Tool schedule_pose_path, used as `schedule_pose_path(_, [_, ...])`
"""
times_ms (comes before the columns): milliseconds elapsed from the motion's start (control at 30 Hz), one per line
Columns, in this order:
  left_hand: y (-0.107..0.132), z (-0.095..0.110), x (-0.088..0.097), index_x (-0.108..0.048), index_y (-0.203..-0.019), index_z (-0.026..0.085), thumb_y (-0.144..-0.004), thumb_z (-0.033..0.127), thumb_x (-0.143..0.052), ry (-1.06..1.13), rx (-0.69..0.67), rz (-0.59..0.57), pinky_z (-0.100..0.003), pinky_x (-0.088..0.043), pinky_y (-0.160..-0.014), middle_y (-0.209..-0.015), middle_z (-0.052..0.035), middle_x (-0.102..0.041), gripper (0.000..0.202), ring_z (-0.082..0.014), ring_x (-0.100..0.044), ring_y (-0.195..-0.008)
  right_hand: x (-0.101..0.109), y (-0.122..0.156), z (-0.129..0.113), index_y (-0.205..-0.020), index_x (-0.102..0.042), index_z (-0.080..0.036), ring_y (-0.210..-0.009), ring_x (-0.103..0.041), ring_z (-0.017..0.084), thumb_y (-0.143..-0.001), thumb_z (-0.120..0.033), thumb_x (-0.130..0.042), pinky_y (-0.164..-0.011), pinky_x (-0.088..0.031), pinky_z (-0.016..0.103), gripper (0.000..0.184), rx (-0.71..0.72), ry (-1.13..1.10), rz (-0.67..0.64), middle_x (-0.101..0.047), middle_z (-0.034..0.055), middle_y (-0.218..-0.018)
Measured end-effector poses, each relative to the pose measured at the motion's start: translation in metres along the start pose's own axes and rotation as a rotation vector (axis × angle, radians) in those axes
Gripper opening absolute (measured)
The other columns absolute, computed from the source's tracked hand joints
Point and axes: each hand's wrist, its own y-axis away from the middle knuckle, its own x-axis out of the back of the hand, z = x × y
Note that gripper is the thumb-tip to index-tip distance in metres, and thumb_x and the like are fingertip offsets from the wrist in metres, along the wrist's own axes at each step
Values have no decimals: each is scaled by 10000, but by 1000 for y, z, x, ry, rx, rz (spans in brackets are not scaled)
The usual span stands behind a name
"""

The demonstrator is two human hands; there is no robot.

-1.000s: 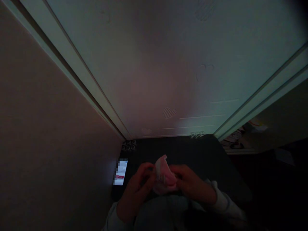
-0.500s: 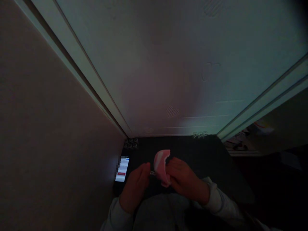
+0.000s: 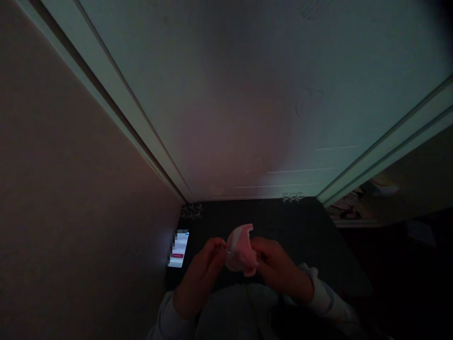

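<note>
A pink-and-white cloth (image 3: 244, 250) with a ragged edge is bunched between my hands, low in the middle of the view. My right hand (image 3: 278, 264) grips it from the right side, fingers curled and partly hidden behind it. My left hand (image 3: 203, 274) is closed at the cloth's left side. A small shiny clear piece (image 3: 229, 254), glass-like, shows by the left fingertips against the cloth. Dim light hides its exact shape.
A dark table (image 3: 300, 245) lies under my hands against a pale panel (image 3: 230, 118) with embossed hearts. Small clear glass-like items stand in groups at the back left (image 3: 191, 210) and back right (image 3: 293, 197). A lit phone (image 3: 179, 250) lies near the left wall (image 3: 88, 212).
The cloth has turned and spread, and now shows more of its left-facing side. My left fingers have moved nearer to it, and my right hand has shifted slightly right.
</note>
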Motion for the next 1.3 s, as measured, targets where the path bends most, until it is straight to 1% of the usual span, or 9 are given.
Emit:
schedule_pose_path(133, [4,-5,5,-514,-1039,204,-881,307,-450,-9,-55,-47,-241,-403,-640,-786,5,-550,199,-151,-506,-712,-1,2,1,-748,-651,-146,-582,-516,119,-738,-172,-521,-543,-398,218,133,-243,-275,-67,-618,-6,-655])
schedule_pose_path(300, [9,-11,11,-557,-1011,214,-843,255,-539,-63,-186,-123,-262,-431,-742,-903,-27,-590,174,-170,-540,-809,0,1,2,-763,-664,-136,-617,-551,119,-684,-212,-635,-577,-409,224,113,-513,-740,-160,-639,-4,-696])
schedule_pose_path(400, [8,-16,13,-570,-1012,212,-838,250,-559,-89,-212,-155,-274,-442,-761,-919,-43,-609,179,-183,-549,-835,0,2,4,-739,-654,-132,-568,-540,101,-654,-252,-680,-563,-404,218,149,-604,-862,-182,-626,-15,-656])
schedule_pose_path(567, [6,-18,13,-569,-1113,234,-804,283,-616,21,-245,-114,-309,-445,-817,-1058,-74,-608,316,-202,-560,-898,-1,5,7,-787,-639,-149,-625,-551,129,-703,-291,-636,-585,-432,241,166,-470,-702,-148,-616,-9,-701])
schedule_pose_path(700, [6,-12,7,-497,-1214,224,-789,365,-615,247,-133,-20,-305,-475,-767,-1064,-88,-615,463,-195,-586,-844,1,6,7,-758,-600,-149,-581,-498,111,-763,-325,-585,-538,-401,217,176,-338,-461,-81,-564,-20,-656])
schedule_pose_path(833, [4,-8,2,-587,-1104,209,-797,321,-597,221,7,-15,-295,-477,-751,-909,-49,-670,328,-192,-602,-820,3,5,6,-748,-559,-153,-553,-484,103,-780,-300,-558,-509,-384,207,150,-283,-345,-66,-548,-21,-641])
schedule_pose_path(1000, [4,-7,1,-653,-980,217,-790,272,-598,170,29,-25,-259,-475,-729,-920,-29,-684,205,-179,-607,-812,0,6,8,-699,-534,-161,-551,-473,103,-783,-235,-526,-504,-362,209,113,-263,-218,-14,-538,-24,-628])
schedule_pose_path(1167, [4,-10,1,-664,-966,197,-776,242,-612,84,-10,-2,-256,-468,-707,-900,-40,-671,202,-185,-597,-801,-4,6,10,-768,-558,-161,-654,-536,137,-775,-303,-560,-579,-425,239,142,-295,-422,-12,-589,1,-714])
schedule_pose_path(1300, [2,-15,1,-649,-1000,217,-783,220,-618,8,-144,-20,-256,-454,-740,-924,-34,-655,219,-183,-587,-828,-5,6,15,-870,-609,-162,-768,-575,168,-695,-296,-659,-687,-454,277,226,-425,-682,-15,-629,19,-817])
